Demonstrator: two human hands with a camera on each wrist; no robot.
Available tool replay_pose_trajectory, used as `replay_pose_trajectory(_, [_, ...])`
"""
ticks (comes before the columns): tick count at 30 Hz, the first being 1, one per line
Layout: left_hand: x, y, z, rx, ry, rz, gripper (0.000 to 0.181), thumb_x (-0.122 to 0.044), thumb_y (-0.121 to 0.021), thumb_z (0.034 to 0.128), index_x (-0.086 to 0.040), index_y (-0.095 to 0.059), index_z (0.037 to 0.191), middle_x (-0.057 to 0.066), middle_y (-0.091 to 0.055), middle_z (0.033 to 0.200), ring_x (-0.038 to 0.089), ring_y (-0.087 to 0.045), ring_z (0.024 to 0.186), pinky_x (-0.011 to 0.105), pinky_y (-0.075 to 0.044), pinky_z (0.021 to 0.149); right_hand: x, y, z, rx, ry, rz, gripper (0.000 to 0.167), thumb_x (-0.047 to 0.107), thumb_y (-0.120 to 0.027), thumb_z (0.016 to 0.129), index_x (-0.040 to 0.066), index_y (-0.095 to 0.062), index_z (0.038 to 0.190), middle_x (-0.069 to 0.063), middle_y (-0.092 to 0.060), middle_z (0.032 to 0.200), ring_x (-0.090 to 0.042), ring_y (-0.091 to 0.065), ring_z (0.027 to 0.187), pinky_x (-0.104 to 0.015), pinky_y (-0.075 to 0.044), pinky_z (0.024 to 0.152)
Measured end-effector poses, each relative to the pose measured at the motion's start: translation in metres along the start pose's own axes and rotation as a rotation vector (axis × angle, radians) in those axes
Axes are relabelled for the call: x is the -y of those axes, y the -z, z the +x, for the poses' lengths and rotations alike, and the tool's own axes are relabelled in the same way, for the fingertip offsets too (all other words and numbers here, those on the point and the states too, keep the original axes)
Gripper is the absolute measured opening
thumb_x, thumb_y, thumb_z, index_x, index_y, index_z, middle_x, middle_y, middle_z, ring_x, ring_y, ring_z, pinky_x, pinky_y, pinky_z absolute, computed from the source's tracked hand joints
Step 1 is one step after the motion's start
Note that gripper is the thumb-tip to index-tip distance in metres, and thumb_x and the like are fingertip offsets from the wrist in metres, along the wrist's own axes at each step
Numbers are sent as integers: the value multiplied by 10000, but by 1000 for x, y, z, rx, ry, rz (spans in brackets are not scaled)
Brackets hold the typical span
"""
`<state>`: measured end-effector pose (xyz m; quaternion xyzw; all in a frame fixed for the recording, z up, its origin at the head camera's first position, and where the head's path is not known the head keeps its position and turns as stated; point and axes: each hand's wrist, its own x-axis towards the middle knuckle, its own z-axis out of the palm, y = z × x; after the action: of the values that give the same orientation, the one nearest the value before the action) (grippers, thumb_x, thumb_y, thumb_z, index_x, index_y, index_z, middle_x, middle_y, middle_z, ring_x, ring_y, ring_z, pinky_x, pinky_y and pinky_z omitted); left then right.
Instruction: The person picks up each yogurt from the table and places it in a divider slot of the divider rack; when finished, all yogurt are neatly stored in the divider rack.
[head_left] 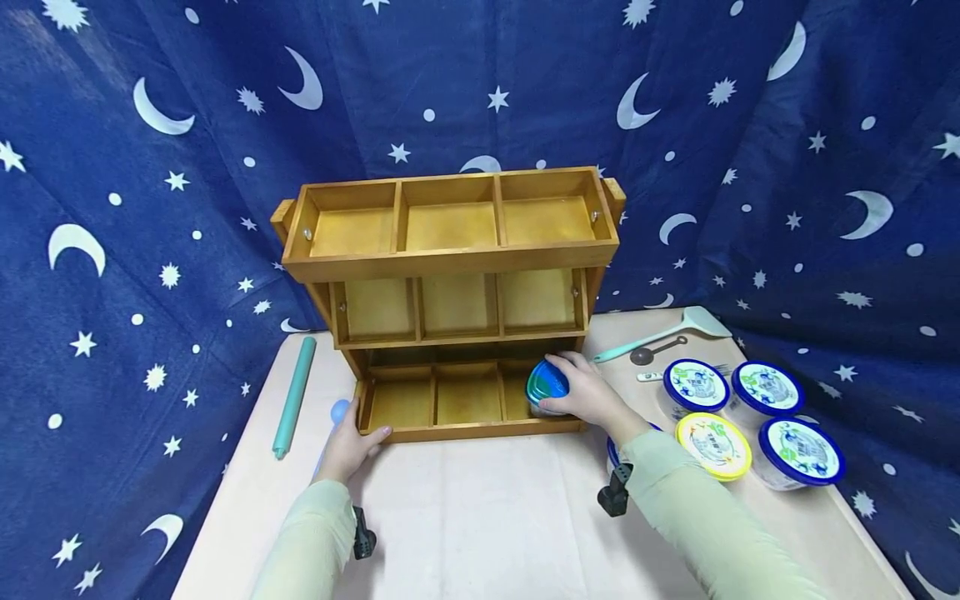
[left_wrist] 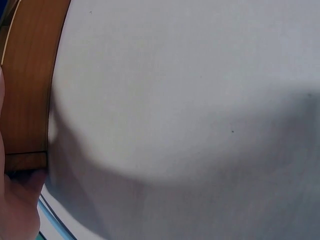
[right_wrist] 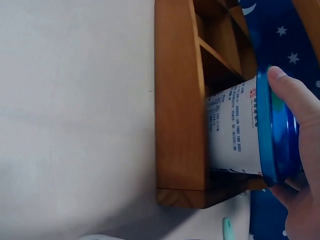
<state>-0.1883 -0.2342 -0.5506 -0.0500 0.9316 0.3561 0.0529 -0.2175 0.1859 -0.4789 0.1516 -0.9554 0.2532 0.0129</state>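
Note:
A three-tier wooden rack, each tier divided into three compartments, stands at the back of the table. My right hand grips a tub by its blue lid from above. The tub, white with printed text, sits partly inside the bottom tier's right compartment, its lid above the front wall. My left hand holds the bottom tier's left front corner, thumb at the front and fingers along the outer side. Only part of that hand shows in the left wrist view.
Several lidded tubs stand at right, including a yellow-lidded one; my right forearm partly hides another. Behind them lie a pale green spatula and a brown spoon. A teal rod and a light-blue round-ended item lie left.

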Motion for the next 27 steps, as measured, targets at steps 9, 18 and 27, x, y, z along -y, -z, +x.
replay_pose_trajectory(9, [0,-2,4,5,5,15,975,-452,-667,836,7,-106,1488,343,-380,1363,474,-380,1244,548,-298,1035,1,-7,3,27,3,17,813,446,-765,726,66,-455,1375,-224,-391,1371,-454,-407,1179,-568,-385,950])
replay_pose_trajectory(18, [0,-6,9,4,8,9,984,-468,-668,830,-6,-105,1492,334,-390,1361,466,-377,1251,544,-293,1040,-6,4,0,68,9,10,880,496,-737,744,50,-389,1419,-243,-339,1429,-466,-347,1260,-598,-342,981])
replay_pose_trajectory(27, [1,-3,3,-2,34,28,973,-480,-659,830,-4,-123,1488,340,-331,1398,482,-364,1251,557,-296,1031,-19,35,-15,105,18,-57,882,483,-742,745,64,-377,1429,-261,-337,1428,-470,-313,1289,-639,-279,998])
